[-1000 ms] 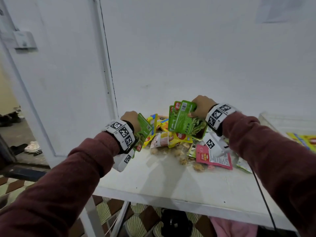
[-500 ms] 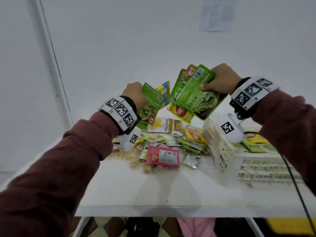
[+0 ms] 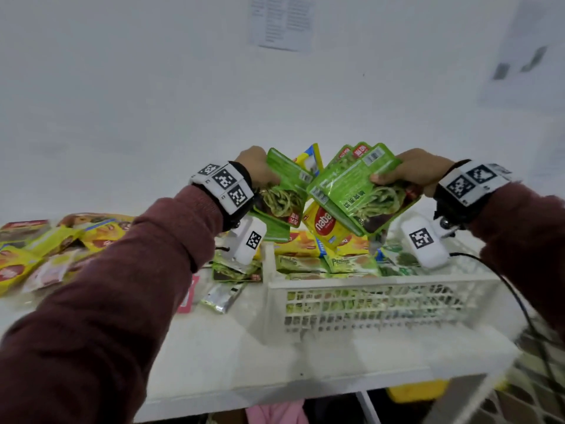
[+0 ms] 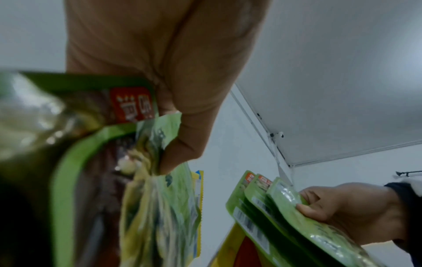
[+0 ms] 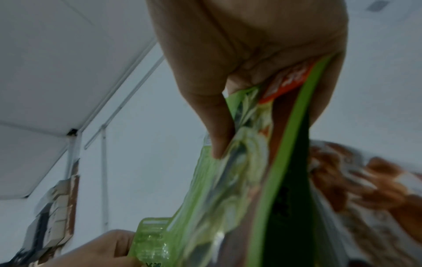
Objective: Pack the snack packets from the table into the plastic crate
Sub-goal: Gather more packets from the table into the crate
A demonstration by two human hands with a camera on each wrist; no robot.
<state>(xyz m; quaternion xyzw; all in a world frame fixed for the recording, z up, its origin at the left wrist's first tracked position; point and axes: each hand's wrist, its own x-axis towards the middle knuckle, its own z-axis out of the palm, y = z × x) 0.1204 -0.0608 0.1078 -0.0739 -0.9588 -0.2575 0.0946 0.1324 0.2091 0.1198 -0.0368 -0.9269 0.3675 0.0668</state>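
Above the crate (image 3: 376, 286), both grips clutch packets (image 3: 357, 191).

- white table (image 3: 214, 356), kinda scuffed
- white plastic crate (image 3: 367, 286) sits on its right side
- loose snack packets (image 3: 36, 252) piled on the left
- silver packet (image 3: 221, 296) just beside the crate

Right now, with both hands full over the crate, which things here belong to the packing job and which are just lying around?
Part of the job:
- green packets in the left hand
- green packets and a yellow packet in the right hand
- white plastic crate, already holding packets
- loose packets on the table

Just lying about:
- paper sheet on the wall
- pink cloth under the table
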